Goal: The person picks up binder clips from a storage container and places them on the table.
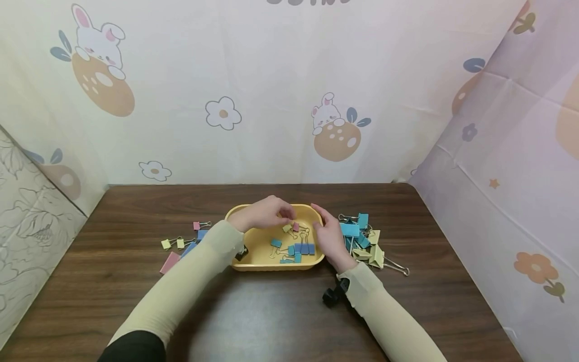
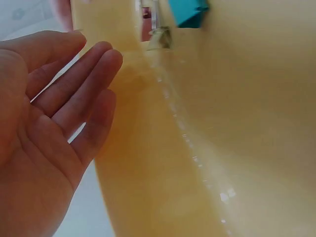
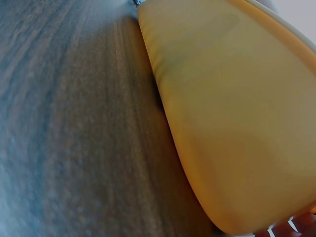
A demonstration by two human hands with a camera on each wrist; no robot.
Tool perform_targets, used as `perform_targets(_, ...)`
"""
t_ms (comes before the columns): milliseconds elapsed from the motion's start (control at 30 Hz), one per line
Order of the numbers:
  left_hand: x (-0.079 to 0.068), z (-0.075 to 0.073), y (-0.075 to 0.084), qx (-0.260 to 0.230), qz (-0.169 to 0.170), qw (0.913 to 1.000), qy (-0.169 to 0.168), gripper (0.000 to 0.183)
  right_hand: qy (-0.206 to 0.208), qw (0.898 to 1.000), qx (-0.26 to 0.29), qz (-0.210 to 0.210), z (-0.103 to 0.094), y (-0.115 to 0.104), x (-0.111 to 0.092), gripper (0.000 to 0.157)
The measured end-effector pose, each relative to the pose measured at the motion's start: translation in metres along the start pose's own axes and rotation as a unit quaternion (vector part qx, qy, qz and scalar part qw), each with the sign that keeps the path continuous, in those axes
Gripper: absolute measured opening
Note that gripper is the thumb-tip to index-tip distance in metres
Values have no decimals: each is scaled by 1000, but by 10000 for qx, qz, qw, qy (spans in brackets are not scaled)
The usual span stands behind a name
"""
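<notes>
My left hand [image 1: 264, 213] is over the upper middle of the yellow plastic tray [image 1: 271, 267], its fingers loosely bent and holding nothing, as the left wrist view shows. My right hand [image 1: 333, 239] grips the tray's right end, thumb over the rim and fingers along the outside. The two hands are apart, one on either side of the tray's upper right part.

Just below my left fingertips, inside the tray, lie a small pink binder clip [image 1: 296, 227] and a small yellow binder clip [image 1: 287, 229]. Lower in the tray, right of its middle, blue binder clips [image 1: 304, 249] lie beside a few small teal binder clips [image 1: 291, 250]. The tray stands at the centre of the frame on a dark wood-grain table [image 1: 271, 317].

Left of the tray, partly behind my left arm, is a loose group of pink, yellow and blue clips [image 1: 170, 262]. Right of it, beside my right hand, larger teal and yellow clips [image 1: 376, 256] lie heaped, one with long silver handles pointing to the lower right.

Cream sleeves [image 1: 185, 286] cover my forearms, and a black device [image 1: 333, 295] sits under my right wrist. Across the upper frame hangs a pale curtain [image 1: 271, 60] printed with rabbits, orange fruit and flowers
</notes>
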State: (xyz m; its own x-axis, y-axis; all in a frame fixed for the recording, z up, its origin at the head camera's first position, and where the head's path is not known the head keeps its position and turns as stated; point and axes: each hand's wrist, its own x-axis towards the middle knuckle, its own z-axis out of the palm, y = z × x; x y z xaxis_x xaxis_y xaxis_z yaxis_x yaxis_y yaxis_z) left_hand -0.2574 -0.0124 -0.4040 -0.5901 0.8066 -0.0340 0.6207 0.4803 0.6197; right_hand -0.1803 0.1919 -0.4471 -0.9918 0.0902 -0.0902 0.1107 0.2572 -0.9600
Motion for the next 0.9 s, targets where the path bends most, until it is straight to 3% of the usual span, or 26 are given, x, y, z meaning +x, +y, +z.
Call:
perform_targets(300, 1, 14, -4, 20, -1, 9996, -294, 22, -15, 10000, -43, -35, 0, 3, 1, 47)
perform_targets(533, 4, 22, -4, 427, -210, 9979, -447, 35, 27, 10000, -87, 17, 1, 3, 1, 47)
perform_targets(733, 4, 25, -4, 859, -258, 9950, -446, 32, 57, 9999, -118, 74, 1, 3, 2, 47)
perform_targets(900, 4, 25, -4, 938, -219, 9943, -456, 30, 43, 9999, -118, 103, 1, 3, 2, 47)
